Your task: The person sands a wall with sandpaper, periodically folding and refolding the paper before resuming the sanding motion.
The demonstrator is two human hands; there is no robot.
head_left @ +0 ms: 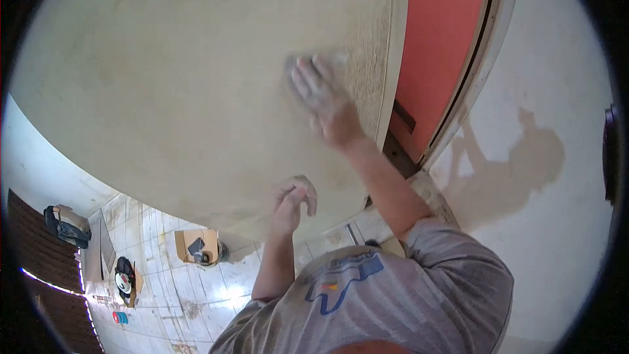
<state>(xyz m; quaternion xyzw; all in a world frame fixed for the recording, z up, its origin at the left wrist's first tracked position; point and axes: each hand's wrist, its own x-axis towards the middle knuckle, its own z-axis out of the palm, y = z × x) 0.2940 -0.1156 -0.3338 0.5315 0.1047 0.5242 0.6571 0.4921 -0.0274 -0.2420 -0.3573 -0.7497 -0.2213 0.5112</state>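
My right hand (321, 92), blurred and coated in pale dust, presses a piece of grey sandpaper (290, 65) flat against a large cream wall panel (196, 78). Only the edges of the sandpaper show around the fingers. Close to that hand, a rough, streaked strip (368, 72) runs along the panel's right side. Lower down, my left hand (293, 196) is raised in front of the panel. Its dusty fingers are loosely bent and apart, holding nothing.
A red door (442, 46) in its frame stands right of the panel, beside a white wall (544, 78) bearing my shadow. On the tiled floor (164, 288) at lower left are an open cardboard box (190, 246), a dark bag (67, 226) and a blue-and-red roll (120, 317).
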